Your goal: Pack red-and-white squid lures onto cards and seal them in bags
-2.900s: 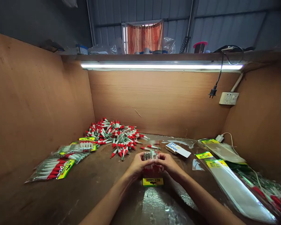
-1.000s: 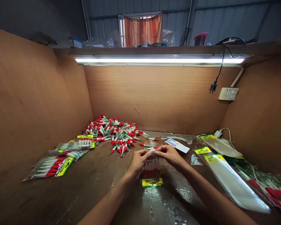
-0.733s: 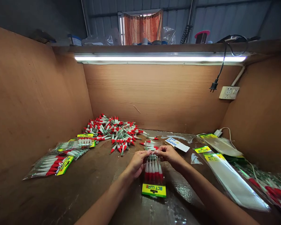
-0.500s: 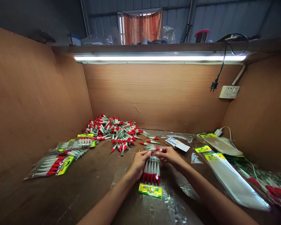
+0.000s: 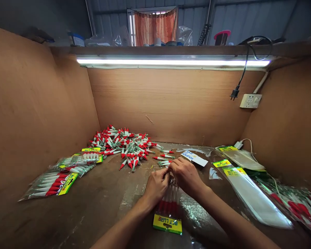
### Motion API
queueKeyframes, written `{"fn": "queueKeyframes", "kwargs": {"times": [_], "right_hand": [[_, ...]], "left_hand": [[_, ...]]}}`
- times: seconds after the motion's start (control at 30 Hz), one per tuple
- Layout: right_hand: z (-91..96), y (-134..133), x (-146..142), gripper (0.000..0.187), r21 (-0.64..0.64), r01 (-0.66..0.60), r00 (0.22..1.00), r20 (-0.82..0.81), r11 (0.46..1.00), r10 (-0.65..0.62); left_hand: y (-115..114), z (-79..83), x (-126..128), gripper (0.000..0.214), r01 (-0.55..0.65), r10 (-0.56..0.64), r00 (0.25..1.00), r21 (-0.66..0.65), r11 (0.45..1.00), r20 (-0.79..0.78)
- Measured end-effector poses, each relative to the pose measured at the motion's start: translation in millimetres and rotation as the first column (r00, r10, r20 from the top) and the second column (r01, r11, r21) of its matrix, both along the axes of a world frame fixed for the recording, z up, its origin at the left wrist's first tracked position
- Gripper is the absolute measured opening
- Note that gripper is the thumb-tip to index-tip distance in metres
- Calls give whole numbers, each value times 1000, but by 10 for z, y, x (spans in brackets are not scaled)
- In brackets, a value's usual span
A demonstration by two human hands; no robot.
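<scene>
both hands, left hand [image 5: 157, 185] and right hand [image 5: 185, 176], pinching far end of lure pack [image 5: 168, 216]; loose lure pile [image 5: 121, 145] beyond left hand

I look into a small workshop packing booth: plywood walls [image 5: 36, 114], a strip light [image 5: 171, 62], corrugated metal siding [image 5: 238, 17], a heap of fishing lures [image 5: 124, 145], stacked retail bags [image 5: 52, 183].

I see glossy, crinkled clear plastic on the lure packet [image 5: 170, 204], with a smooth yellow paper header [image 5: 167, 224]. The dark wooden desk [image 5: 93, 207] looks worn and patchily shiny, and the plywood walls [image 5: 171, 103] matt.
</scene>
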State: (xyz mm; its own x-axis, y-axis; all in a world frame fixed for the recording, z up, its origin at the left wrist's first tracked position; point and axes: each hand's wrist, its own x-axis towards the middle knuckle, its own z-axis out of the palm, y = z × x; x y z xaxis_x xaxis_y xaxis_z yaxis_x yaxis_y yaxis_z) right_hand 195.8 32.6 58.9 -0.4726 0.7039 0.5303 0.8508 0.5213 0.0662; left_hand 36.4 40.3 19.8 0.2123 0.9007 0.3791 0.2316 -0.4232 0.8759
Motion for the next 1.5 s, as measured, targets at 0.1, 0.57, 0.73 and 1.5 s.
{"fn": "queueKeyframes", "kwargs": {"times": [0.1, 0.57, 0.73, 1.5], "right_hand": [[-14, 49, 25, 12, 39, 25, 999, 22, 999, -26], [188, 1, 130, 11, -57, -37, 993, 114, 998, 43], [178, -6, 120, 6, -34, -21, 998, 51, 999, 23], [335, 578, 1049, 35, -104, -199, 133, -988, 974, -79]], "left_hand": [[-33, 17, 23, 19, 13, -12, 999, 11, 1000, -39], [-152, 117, 54, 24, -26, 51, 965, 100, 995, -258], [-199, 135, 67, 26, 6, 31, 963, 136, 991, -268], [158, -93, 13, 44, 219, 76, 780, -385, 897, 621]]}}
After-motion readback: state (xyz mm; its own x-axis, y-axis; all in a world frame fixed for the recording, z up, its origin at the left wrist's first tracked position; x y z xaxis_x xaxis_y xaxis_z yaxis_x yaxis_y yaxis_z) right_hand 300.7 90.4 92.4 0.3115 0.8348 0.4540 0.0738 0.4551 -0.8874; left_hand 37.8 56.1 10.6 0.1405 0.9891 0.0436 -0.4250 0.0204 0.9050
